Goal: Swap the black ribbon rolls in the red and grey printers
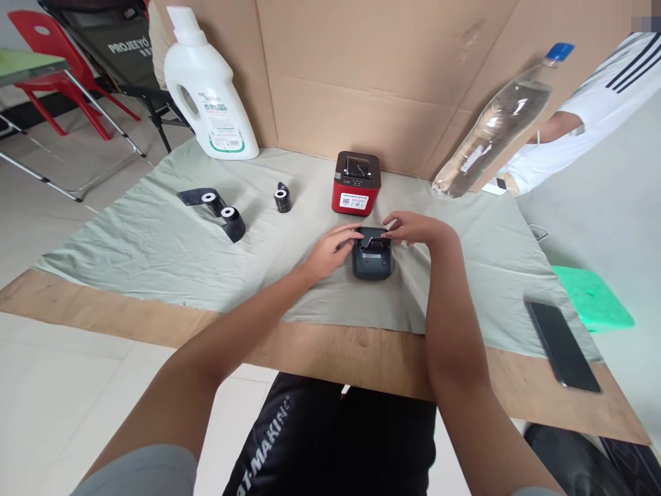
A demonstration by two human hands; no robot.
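A small dark portable printer (372,265) lies on the grey-green cloth in front of me, with a shiny black strip of film or paper at its upper opening. My left hand (331,252) holds its upper left edge, fingers reaching onto the top. On the opposite side, my right hand (413,228) grips the upper right edge with bent fingers near the strip. Just behind stands a red and black receipt printer (356,184) with a white label on its front. Fingertips partly cover the small printer's upper corners.
Black paper rolls (233,224) lie to the left, a smaller roll (282,198) nearer the middle. A white detergent bottle (211,96) and a tilted water bottle (498,127) stand against the cardboard (361,83). A phone (562,346) rests at right. Another person's sleeve (614,103) shows behind.
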